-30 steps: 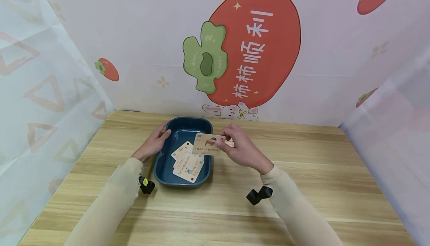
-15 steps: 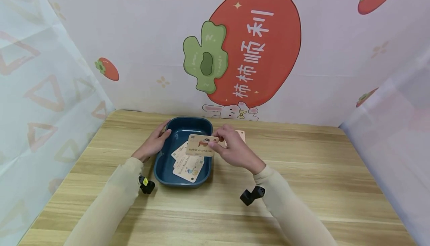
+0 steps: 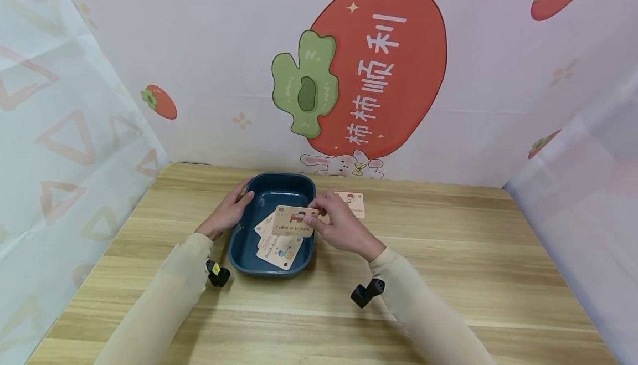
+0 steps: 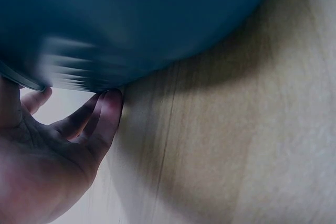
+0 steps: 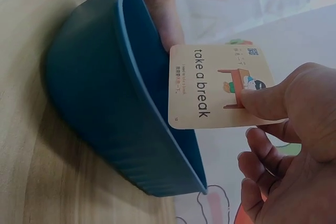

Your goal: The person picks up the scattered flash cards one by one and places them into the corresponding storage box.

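A flash card [image 3: 293,226] printed "take a break" is pinched at its right edge by my right hand [image 3: 344,224], over the right part of a dark blue bin [image 3: 249,260]. In the right wrist view my thumb presses on the picture side of the card [image 5: 202,87]. Several other cards [image 3: 284,251] overlap on the bin's floor, one reading "ping-pong". At the bin's left side my left hand [image 3: 227,214] holds the wall, thumb over the rim. Its other fingers [image 4: 107,114] touch the outside of the wall in the left wrist view.
Another card [image 3: 355,204] lies on the wooden table [image 3: 448,276] behind my right hand. A white printed cloth [image 3: 219,66] rises at the table's back edge and along both sides.
My right hand has moved left and slightly nearer with the "take a break" card, further over the bin. The card on the table has come into view. My left hand stays put.
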Tool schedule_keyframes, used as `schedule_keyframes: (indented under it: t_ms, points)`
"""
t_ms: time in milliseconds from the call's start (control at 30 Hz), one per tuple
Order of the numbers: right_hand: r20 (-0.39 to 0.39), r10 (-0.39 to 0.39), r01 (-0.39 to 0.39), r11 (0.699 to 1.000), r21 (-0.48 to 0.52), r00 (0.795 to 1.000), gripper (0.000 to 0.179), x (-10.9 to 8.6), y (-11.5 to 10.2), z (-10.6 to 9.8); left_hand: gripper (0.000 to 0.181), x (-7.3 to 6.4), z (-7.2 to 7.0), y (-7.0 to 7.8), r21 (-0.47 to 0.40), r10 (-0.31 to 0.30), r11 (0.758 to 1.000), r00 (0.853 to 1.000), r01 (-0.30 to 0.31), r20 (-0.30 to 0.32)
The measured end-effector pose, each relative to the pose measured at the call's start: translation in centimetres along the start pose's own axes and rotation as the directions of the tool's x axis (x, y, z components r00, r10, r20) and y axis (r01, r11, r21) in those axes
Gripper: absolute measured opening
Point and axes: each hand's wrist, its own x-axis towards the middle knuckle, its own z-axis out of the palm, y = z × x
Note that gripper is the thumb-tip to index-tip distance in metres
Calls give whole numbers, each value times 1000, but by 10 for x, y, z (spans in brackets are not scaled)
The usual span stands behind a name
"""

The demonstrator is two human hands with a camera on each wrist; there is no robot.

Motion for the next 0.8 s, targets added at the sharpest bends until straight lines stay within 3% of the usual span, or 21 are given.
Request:
schedule_keyframes:
  t_ms: [800]
  points:
    - [45,7,-3,996,-93,999,5,4,11,14,60,0,-1,0,-9,13,1000,1000,-13,-1]
